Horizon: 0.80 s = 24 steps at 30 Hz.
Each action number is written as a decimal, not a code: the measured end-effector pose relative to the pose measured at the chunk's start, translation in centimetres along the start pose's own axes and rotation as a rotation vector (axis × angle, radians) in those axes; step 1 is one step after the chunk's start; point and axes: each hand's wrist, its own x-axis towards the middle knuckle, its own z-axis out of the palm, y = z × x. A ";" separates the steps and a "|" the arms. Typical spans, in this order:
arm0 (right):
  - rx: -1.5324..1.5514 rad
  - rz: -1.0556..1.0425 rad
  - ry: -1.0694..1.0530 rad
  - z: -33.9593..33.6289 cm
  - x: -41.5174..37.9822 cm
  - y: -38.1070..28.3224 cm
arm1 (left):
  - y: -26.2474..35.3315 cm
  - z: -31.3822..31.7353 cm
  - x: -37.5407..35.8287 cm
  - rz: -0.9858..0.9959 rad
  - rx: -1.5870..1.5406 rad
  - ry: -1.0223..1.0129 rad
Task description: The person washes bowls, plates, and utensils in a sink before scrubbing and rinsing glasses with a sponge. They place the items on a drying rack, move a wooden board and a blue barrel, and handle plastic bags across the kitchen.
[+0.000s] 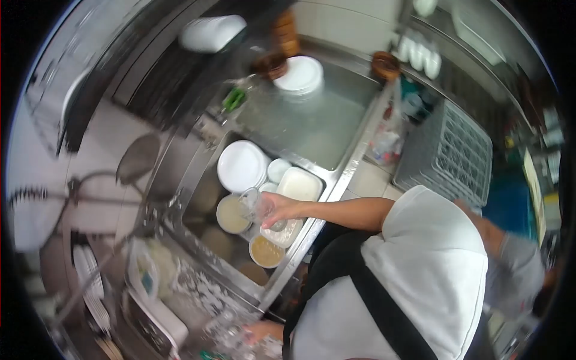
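My right hand (pixel 276 209) is closed around a clear drinking glass (pixel 257 205), held tilted above the sink basin. Beneath it are a round tub of cloudy liquid (pixel 233 214), another tub with yellowish liquid (pixel 267 251) and white rectangular dishes (pixel 300 185). A stack of white plates (pixel 242 165) sits beside them in the basin. Down at the bottom edge, my left hand (pixel 263 332) is at a group of wet clear glasses (pixel 228 330) on the sudsy counter. Its fingers are blurred and partly hidden, so their grip does not show.
A second basin (pixel 324 135) holds water and stacked white plates (pixel 300 75). A grey dish rack (pixel 447 153) stands at the right. Behind me is another person's grey sleeve (pixel 519 264). A spray hose (pixel 96 198) and a white bin (pixel 153 321) are at the left.
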 end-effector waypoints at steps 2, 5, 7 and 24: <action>-0.025 -0.061 0.094 -1.2 -0.4 0.3 | 2.6 -0.3 -0.9 0.095 -0.131 -0.181; 0.030 -0.153 0.244 -2.7 -1.4 -0.2 | 7.1 -1.4 -2.9 0.189 -0.325 -0.496; 0.169 -0.189 0.294 -3.2 -2.3 -2.9 | 10.6 -2.2 -4.7 0.203 -0.432 -0.692; -0.773 0.088 0.530 -38.9 -2.8 -5.6 | 37.7 11.0 -51.2 -0.114 -0.706 -1.822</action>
